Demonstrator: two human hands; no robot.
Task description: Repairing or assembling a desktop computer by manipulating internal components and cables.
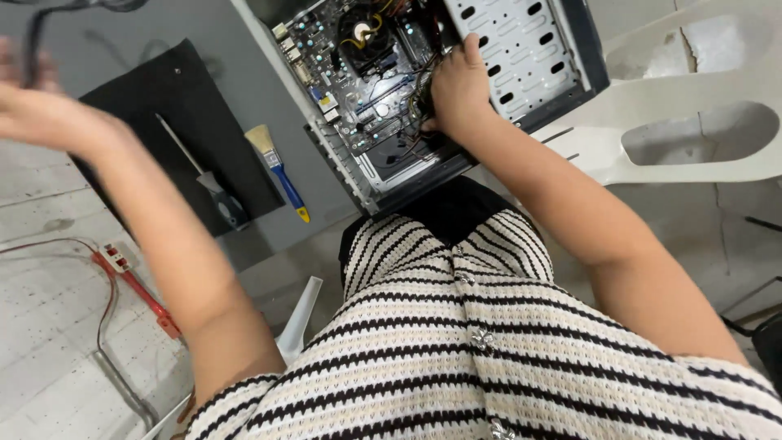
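An open desktop computer case [521, 49] lies on a grey table, its motherboard [358, 73] and round cooler fan exposed. My right hand [458, 85] reaches inside it and closes on a bundle of dark cables [419, 106] near the board's lower edge. My left hand [37, 114] is stretched far to the left, blurred by motion, close to a black cable [32, 41] at the top left corner; whether it holds that cable is unclear. My striped knitted top fills the lower frame.
A black mat [155, 106] on the table carries a screwdriver [208, 183]. A paintbrush with a blue and yellow handle [278, 169] lies next to it. A white plastic chair [692, 122] stands right. Red wires [134, 289] trail on the tiled floor at left.
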